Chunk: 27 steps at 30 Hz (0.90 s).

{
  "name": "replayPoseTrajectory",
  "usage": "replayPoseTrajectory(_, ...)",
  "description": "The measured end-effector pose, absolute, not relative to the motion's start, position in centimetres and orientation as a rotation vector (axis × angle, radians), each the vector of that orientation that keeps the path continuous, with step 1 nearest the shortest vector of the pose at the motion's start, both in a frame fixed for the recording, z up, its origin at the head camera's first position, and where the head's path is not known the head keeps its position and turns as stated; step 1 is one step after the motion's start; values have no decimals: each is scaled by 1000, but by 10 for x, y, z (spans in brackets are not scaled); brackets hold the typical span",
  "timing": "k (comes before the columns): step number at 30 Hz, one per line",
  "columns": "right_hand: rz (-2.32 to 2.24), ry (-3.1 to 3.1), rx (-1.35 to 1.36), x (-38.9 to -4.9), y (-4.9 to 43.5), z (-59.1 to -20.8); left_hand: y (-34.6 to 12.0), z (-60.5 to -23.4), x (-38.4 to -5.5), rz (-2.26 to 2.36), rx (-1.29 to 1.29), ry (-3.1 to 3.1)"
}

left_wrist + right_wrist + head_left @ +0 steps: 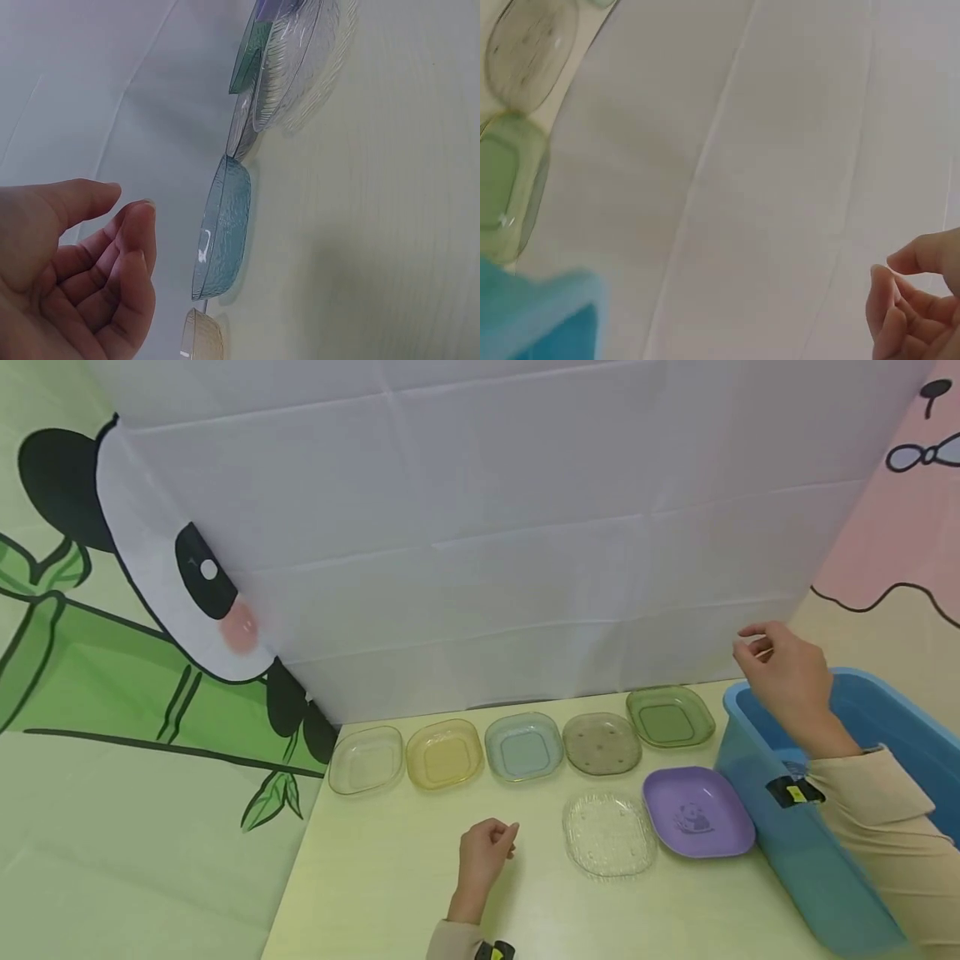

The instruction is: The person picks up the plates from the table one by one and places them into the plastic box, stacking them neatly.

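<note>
Hovering: left hand (483, 860), right hand (797, 675); fingers (139, 232) loosely curled, empty.
Dishes (699, 812): likely mid-layout.
Bin (813, 872): contents unclear; next calls for reaching in.

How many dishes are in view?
7. Back row, left to right: clear dish, yellow dish, blue dish, grey dish, green dish. Nearer: ridged dish, then purple dish beside the blue bin. The bin could hide more.

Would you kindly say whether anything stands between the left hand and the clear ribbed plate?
Nothing visible does: only bare table separates the left hand from the clear ribbed plate; the purple plate sits beyond.
</note>
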State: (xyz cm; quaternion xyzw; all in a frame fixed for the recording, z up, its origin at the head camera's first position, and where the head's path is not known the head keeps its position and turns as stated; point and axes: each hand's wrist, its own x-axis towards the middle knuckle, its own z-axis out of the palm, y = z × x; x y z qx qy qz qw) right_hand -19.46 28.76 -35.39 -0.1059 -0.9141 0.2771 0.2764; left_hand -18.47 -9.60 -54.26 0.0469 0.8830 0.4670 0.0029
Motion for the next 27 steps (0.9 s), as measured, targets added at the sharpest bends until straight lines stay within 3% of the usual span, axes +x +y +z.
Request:
replayPoseTrajectory(11,869,-2415,-195,-208,237,-388,-86,-541,-190,1473,160,2749)
replayPoseTrajectory(27,1072,-2506,-314,-194,227,-478,-72,-548,-199,1415,167,2725)
